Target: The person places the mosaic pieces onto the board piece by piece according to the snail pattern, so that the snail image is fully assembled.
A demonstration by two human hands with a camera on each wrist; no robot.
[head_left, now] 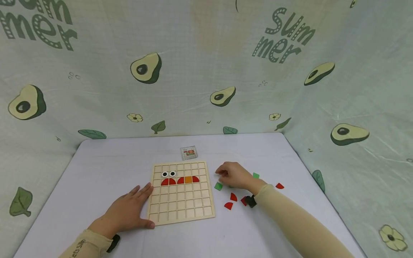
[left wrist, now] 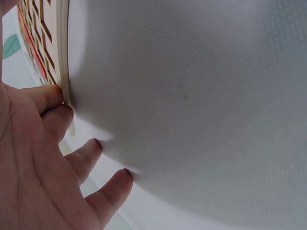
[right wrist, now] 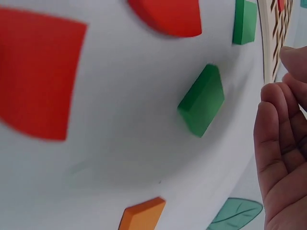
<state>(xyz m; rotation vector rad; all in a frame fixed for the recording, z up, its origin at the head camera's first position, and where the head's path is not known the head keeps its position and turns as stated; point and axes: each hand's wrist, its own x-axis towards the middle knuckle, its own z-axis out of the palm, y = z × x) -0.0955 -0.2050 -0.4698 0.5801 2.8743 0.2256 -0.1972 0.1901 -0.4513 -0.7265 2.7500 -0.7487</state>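
Note:
My left hand (head_left: 127,211) is spread at the left edge of the wooden grid board (head_left: 180,207), its fingers and thumb against the rim. Two eye pieces (head_left: 169,174) lie on the board, above a row of red quarter-round pieces (head_left: 168,181) and an orange square (head_left: 188,179). My right hand (head_left: 233,175) hovers just right of the board with fingers bent loosely; nothing shows between thumb and fingers. Near it lies a green square (head_left: 218,186). In the right wrist view, another green square (right wrist: 204,100) and an orange piece (right wrist: 143,214) lie beside this hand (right wrist: 283,143).
Behind the board lies a small picture card (head_left: 189,152). Loose red pieces (head_left: 228,205) lie right of the board, some close to the right wrist; one more red piece (head_left: 279,186) and a green piece (head_left: 256,175) are beyond the forearm. A printed cloth hangs behind.

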